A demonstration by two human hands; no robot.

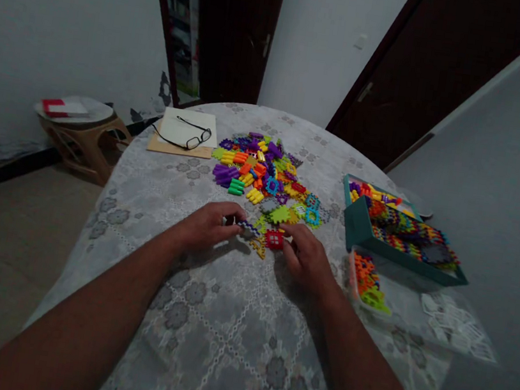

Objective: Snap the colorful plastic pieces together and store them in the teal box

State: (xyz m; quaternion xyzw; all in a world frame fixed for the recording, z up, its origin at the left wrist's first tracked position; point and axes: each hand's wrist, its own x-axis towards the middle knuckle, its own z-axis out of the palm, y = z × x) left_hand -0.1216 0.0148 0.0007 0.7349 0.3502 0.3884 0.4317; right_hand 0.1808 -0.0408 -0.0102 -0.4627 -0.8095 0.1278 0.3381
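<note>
My left hand (216, 224) pinches a dark, toothed building piece (248, 228) between thumb and fingers. Touching or just beside that piece is a yellow toothed piece (259, 246), pointing toward me. In my right hand (306, 253) a red window-shaped piece (275, 240) is gripped by its right side, close to the yellow one. Whether the red and yellow pieces are joined, I cannot tell. Right beyond the hands lies a lime-green toothed piece (280, 215), at the near edge of a heap of colourful plastic building pieces (258, 169).
Eyeglasses (194, 142) rest on paper and a board (179, 150) at the far left of the table. To the right stand a green box of pieces (362, 225), a small tub of orange and green pieces (368, 284) and a bag of white pieces (457, 323). A stool (78, 143) is beyond the left edge.
</note>
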